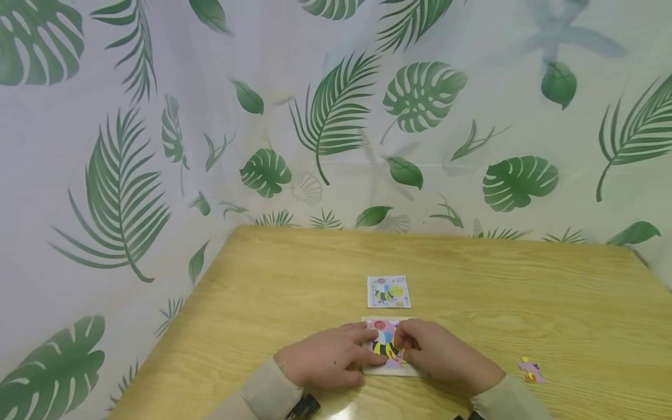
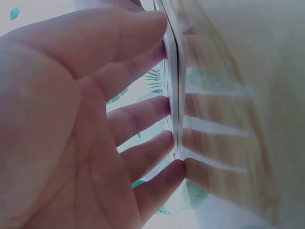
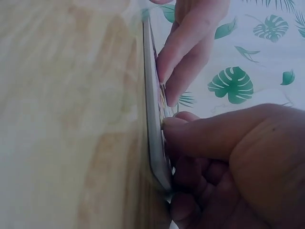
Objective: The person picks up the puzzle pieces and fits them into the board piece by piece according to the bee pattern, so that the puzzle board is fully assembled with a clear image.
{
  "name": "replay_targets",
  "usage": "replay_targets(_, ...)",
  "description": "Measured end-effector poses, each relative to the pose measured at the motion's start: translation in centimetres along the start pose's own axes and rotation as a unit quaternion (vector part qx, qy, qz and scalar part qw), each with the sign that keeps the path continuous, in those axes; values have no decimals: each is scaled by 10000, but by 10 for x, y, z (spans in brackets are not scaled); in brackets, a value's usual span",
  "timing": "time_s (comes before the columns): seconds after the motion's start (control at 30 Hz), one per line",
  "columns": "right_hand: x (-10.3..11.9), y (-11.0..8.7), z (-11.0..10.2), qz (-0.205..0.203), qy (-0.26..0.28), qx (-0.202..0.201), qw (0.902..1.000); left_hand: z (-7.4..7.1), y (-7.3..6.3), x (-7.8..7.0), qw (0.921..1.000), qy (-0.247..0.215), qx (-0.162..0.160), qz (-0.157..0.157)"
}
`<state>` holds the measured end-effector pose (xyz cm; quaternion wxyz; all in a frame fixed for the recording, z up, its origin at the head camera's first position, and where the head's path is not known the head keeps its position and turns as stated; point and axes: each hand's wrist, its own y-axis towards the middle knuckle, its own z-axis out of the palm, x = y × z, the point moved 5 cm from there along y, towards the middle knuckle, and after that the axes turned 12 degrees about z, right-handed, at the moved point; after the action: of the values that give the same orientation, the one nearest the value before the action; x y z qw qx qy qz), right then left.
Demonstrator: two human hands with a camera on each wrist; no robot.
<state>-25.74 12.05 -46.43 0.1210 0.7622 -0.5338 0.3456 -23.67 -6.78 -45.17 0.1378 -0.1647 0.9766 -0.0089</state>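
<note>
A small bee jigsaw puzzle (image 1: 385, 349) in a pale, thin frame (image 1: 370, 371) lies flat on the table between the two hands. My left hand (image 1: 331, 357) rests on its left side with fingers spread, fingertips on the puzzle and its edge. In the left wrist view, the left hand's fingers (image 2: 143, 114) reach nearly straight to the board's rim. My right hand (image 1: 438, 353) curls over the right side, thumb and forefinger pinching a puzzle piece there that the fingers mostly hide. The right wrist view shows the right thumb (image 3: 195, 136) close at the board's surface.
Behind the puzzle lies a square picture card (image 1: 388, 291) with the same bee. Farther right, a few loose puzzle pieces (image 1: 531, 370) sit on the wooden table (image 1: 294, 274). A leaf-print curtain (image 1: 336, 116) hangs along the table's back and left side.
</note>
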Motion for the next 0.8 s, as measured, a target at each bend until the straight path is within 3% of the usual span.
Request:
replay_targets(0.47, 4, 3, 2, 292, -357, -596, 9972, 0, -3, 0, 9996, -292, 33, -37)
replay_targets(0.8, 3, 2, 2, 463, -210, -366, 9980, 2, -2, -1, 9999, -90, -79, -23)
